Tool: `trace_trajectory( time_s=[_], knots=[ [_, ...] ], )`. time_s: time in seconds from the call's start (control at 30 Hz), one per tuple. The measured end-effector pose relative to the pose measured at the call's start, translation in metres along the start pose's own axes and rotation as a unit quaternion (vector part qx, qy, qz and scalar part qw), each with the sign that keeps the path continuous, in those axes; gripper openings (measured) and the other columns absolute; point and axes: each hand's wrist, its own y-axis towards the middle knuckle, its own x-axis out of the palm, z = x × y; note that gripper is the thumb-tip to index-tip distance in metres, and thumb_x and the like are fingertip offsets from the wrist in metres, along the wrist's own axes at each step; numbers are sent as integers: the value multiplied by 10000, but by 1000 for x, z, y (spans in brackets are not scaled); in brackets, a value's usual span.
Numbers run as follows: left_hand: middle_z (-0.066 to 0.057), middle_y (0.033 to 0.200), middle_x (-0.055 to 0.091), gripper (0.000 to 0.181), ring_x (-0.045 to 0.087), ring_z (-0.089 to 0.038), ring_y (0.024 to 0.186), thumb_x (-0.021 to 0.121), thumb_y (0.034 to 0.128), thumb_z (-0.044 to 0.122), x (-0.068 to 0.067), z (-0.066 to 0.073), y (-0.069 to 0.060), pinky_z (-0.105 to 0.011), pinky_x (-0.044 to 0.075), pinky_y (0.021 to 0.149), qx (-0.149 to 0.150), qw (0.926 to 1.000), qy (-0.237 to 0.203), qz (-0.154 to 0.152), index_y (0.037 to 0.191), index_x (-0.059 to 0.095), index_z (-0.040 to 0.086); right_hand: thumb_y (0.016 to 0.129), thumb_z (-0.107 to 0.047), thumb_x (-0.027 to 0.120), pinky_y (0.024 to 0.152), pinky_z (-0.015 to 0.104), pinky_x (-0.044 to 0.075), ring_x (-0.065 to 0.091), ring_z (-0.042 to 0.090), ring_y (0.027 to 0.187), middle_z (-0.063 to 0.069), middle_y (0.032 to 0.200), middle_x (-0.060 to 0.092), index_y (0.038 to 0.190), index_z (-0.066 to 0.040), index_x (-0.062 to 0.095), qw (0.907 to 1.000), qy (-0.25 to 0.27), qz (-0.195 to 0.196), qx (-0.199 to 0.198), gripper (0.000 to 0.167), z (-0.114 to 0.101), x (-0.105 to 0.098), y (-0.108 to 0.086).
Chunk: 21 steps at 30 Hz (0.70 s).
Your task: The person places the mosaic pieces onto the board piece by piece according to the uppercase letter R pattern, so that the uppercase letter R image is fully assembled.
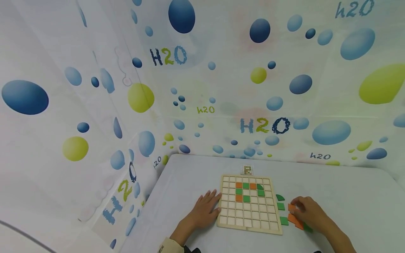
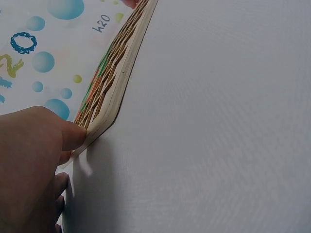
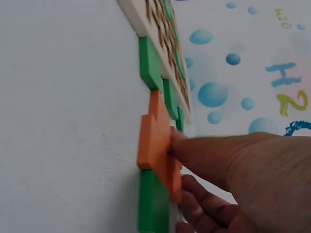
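Observation:
A wooden grid board (image 1: 234,213) lies on the table, with orange and green pieces set in its upper cells. The left hand (image 1: 206,210) rests at the board's left edge, fingers spread on the table; in the left wrist view its thumb touches the board's rim (image 2: 119,92). Right of the board, the right hand (image 1: 309,213) pinches an orange square (image 1: 290,207) with thumb and fingertips. Beneath and beside that hand are more orange pieces (image 3: 154,141) and a green one (image 3: 153,199), partly overlapping.
Green squares (image 1: 280,206) and a green quarter-round piece (image 1: 280,197) lie along the board's right side. A small pattern card (image 1: 246,170) lies behind the board. A white curtain with blue and green spots (image 1: 221,133) stands behind the table.

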Motion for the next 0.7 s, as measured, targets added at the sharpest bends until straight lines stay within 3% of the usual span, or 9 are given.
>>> trace_trajectory(
  time_s=[0.1, 0.27, 0.7],
  knots=[
    [-104, 1733, 301, 596, 254, -368, 1606, 459, 1107, 401, 1, 0, 1, -644, 202, 1269, 5, 10000, 1, 7, 1656, 367, 188, 980, -208, 736, 897, 508, 565, 606, 270, 1024, 150, 1138, 622, 1210, -9, 670, 9998, -26, 174, -87, 312, -1, 2, 0],
    [-99, 1733, 301, 596, 257, -363, 1606, 466, 1106, 397, 1, 1, 0, -640, 204, 1270, -8, 10000, 29, 11, 1656, 368, 190, 981, -172, 740, 924, 546, 564, 621, 309, 1062, 215, 1205, 593, 1257, 35, 643, 9991, -1, 393, -131, 358, 1, 3, 2],
    [-114, 1727, 311, 591, 267, -376, 1601, 464, 1107, 384, -1, 2, 0, -644, 214, 1265, 11, 10000, 66, 19, 1651, 376, 170, 971, -141, 726, 872, 465, 555, 581, 235, 985, 140, 1152, 616, 1253, -15, 678, 9982, -64, 446, -400, 313, 0, 13, 8]
  ],
)
